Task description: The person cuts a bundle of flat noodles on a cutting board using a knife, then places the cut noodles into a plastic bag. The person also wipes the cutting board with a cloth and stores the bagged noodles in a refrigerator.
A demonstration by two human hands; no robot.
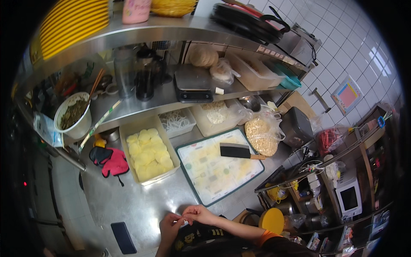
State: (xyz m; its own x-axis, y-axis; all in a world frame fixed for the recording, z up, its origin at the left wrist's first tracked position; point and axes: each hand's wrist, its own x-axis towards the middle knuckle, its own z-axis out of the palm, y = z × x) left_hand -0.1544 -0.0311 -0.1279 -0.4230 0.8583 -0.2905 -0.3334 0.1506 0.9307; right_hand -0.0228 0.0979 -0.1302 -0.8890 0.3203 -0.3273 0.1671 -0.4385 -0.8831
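My left hand (170, 226) and my right hand (197, 214) meet at the fingertips near the front edge of the steel counter (106, 199), close to my body. Something tiny and pale may be pinched between them, but it is too small to tell. Beyond my hands, a white cutting board (208, 180) with a dark green rim lies askew. A cleaver (235, 151) with a dark blade and wooden handle rests across its far right part. To the board's left stands a plastic tub (178, 162) of round, pale-yellow slices (149, 154), seemingly potato. A dark smartphone (123, 237) lies left of my hands.
Pink-and-black gloves (115, 162) lie left of the tub. Behind the board are a container of white shreds (175, 120) and a bulging plastic bag (261, 136). A steel shelf overhead carries a digital scale (193, 85) and a white bucket with chopsticks (72, 119).
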